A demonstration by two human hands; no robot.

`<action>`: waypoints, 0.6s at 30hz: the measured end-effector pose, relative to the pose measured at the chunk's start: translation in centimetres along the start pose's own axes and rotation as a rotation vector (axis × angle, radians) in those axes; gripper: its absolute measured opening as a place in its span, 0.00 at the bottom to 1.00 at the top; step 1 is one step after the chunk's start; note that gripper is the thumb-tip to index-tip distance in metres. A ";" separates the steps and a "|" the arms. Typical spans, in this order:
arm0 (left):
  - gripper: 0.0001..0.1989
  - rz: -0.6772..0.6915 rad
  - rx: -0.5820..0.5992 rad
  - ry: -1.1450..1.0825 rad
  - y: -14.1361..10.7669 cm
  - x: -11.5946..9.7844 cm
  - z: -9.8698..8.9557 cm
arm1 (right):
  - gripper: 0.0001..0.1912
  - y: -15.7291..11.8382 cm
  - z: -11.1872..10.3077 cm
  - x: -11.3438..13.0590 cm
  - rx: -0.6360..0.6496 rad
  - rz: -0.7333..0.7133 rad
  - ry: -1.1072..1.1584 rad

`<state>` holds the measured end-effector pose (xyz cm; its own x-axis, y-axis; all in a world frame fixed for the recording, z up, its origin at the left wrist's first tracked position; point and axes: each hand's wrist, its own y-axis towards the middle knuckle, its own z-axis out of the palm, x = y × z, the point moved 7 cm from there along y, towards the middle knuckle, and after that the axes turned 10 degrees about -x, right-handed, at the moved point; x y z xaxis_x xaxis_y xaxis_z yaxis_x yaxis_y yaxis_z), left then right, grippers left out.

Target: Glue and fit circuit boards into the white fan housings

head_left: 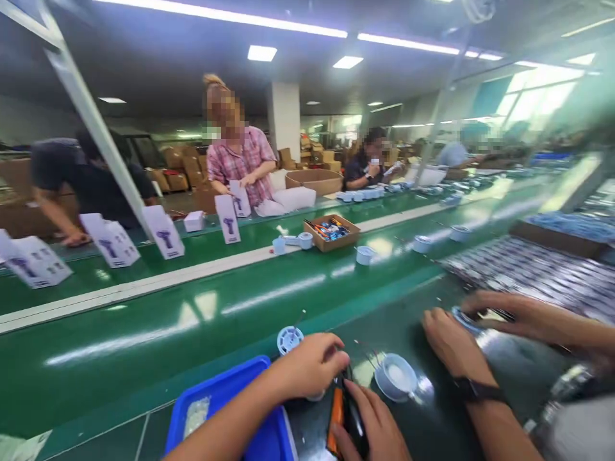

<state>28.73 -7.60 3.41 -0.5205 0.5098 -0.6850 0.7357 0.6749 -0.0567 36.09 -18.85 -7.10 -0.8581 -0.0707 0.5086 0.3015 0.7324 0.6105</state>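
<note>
My right hand (377,426) is wrapped round a black-and-orange tool (337,410) at the bottom middle; its exact kind is unclear. Just above the tool's far end, my left hand (310,362) has its fingers curled together, and what they hold is hidden. A pale rim of a part (316,396) peeks out under that hand. Beyond my left knuckles sits a light blue vented round housing (289,340) with a wire. To the right of my hands stands a light blue cup-shaped housing (396,378), with thin wires at its left.
A blue tray (221,379) lies under my left forearm. At right, a co-worker's hands (454,339) work on another blue part. Across the green conveyor (158,339) are a cardboard box of parts (331,242), white printed boxes (163,232) and other people.
</note>
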 end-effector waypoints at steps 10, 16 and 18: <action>0.29 0.059 0.012 0.295 -2.6 0.4 -0.4 | 0.17 1.2 -1.3 2.1 -0.007 0.243 0.014; 0.24 0.068 0.018 0.376 -2.8 0.7 -0.7 | 0.20 0.5 -1.3 1.1 0.122 0.390 0.105; 0.22 0.080 -0.006 0.347 -2.9 0.4 -1.6 | 0.19 0.6 -1.6 1.1 0.109 0.414 0.129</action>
<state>25.70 -8.50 4.48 -0.5782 0.7116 -0.3992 0.7782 0.6280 -0.0075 35.96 -19.63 -5.19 -0.6132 0.1643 0.7727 0.5568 0.7837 0.2752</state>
